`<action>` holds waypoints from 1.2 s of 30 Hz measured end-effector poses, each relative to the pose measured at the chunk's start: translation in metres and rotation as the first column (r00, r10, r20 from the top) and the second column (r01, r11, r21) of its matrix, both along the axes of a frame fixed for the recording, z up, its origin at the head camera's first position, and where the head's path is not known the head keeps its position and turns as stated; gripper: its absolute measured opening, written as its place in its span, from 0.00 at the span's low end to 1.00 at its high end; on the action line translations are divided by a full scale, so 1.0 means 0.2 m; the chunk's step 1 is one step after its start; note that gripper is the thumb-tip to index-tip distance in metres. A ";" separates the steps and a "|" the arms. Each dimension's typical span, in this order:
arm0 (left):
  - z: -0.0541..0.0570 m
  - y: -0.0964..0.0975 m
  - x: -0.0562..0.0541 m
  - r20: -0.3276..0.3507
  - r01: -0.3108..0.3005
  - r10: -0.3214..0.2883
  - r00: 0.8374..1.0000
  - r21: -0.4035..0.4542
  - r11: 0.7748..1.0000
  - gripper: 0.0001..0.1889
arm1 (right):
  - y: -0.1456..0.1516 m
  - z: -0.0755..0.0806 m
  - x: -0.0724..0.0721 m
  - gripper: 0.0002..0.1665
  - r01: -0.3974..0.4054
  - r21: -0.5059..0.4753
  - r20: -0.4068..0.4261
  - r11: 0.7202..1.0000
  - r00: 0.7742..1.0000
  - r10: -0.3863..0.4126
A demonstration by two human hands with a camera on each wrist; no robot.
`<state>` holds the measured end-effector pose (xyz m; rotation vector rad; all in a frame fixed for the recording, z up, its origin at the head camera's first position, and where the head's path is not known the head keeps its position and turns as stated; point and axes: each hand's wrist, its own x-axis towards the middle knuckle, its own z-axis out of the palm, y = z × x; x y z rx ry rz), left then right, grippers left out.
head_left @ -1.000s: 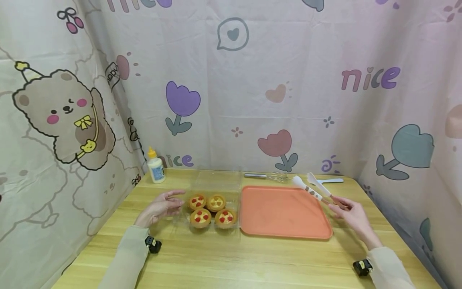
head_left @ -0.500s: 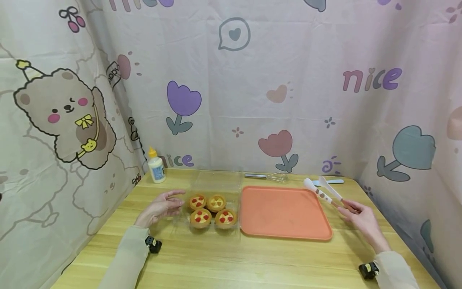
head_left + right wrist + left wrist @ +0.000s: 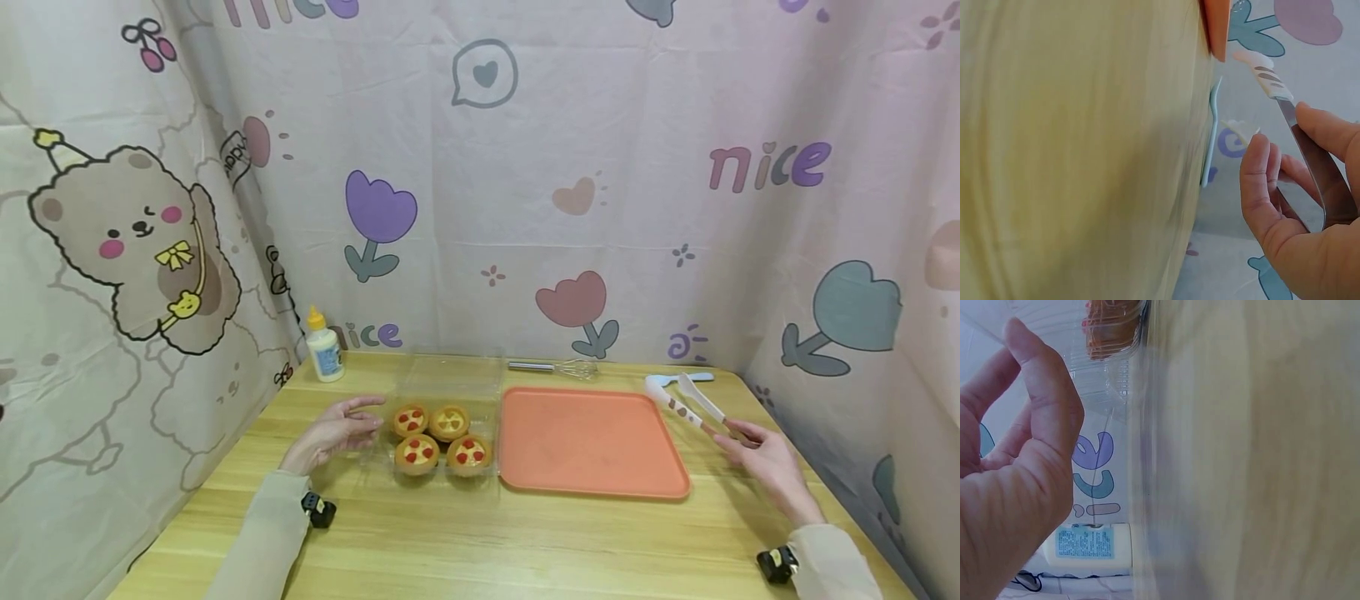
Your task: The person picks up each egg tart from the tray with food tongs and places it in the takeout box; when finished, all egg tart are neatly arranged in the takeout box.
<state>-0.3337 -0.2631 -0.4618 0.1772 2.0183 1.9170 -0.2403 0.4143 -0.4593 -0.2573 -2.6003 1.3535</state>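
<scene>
At the left edge of a clear plastic container (image 3: 480, 417), my left hand (image 3: 333, 433) pinches the rim between thumb and finger. Several small tarts (image 3: 417, 452) with red or yellow topping sit inside it, and its lid is folded back. My right hand (image 3: 768, 467) holds white-tipped tongs (image 3: 678, 408) by their brown handles, to the right of an orange tray (image 3: 592, 442). The tongs' arms stand apart, with nothing between the tips. In the right wrist view, thumb and fingers lie on the metal arms of the tongs (image 3: 1319, 165).
A glue bottle (image 3: 326, 350) with a yellow cap stands at the back left. Along the back edge lie a whisk (image 3: 555, 367) and a light blue utensil (image 3: 693, 377), the latter partly behind the tongs. A patterned cloth (image 3: 480, 167) hangs close behind the table.
My right hand has moved right and slightly toward me with the tongs, from above the tray's right edge to beside it. My left hand and the container have stayed put.
</scene>
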 end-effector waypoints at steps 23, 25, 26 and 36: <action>0.00 -0.01 0.01 0.007 0.010 -0.010 1.000 0.028 1.000 0.35 | 0.06 0.01 0.01 0.43 -0.073 0.212 0.075 0.975 0.995 0.059; 0.00 -0.01 0.01 0.005 0.015 -0.015 1.000 0.029 0.999 0.35 | 0.07 0.01 0.01 0.42 -0.108 0.213 0.086 0.971 0.992 0.091; 0.00 -0.01 0.01 0.005 0.017 -0.017 1.000 0.032 0.999 0.35 | 0.08 0.01 0.01 0.42 -0.128 0.208 0.095 0.970 0.989 0.110; 0.00 -0.01 0.00 0.011 0.020 -0.020 1.000 0.042 0.999 0.35 | 0.14 0.01 -0.01 0.40 -0.252 0.172 0.171 0.952 0.960 0.223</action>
